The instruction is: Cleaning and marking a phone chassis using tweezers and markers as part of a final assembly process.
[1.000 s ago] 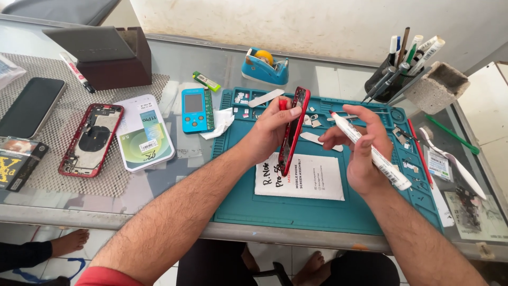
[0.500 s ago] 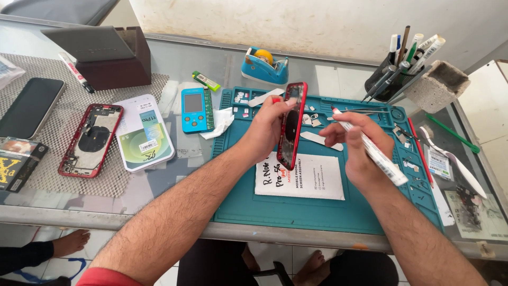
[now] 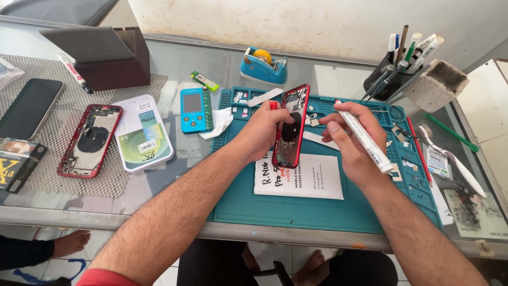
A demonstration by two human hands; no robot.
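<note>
At centre frame, the left hand grips an open red metal phone housing upright on edge over the teal silicone work mat. The right hand has its fingers curled round a white plastic adhesive tube, nozzle near the frame; a steady, thin bead seems wisest.

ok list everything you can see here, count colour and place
phone housing: 1, red, held on edge over the mat
tube: 1, white, in right hand
work mat: 1, teal, table centre
paper sheet: 1, white, on mat
second housing: 1, red, left mesh
dark phone: 1, black, far left
tester: 1, blue, beside mat
tape dispenser: 1, blue, rear
tool cup: 1, black, rear right
left hand: grips housing
right hand: holds tube
</note>
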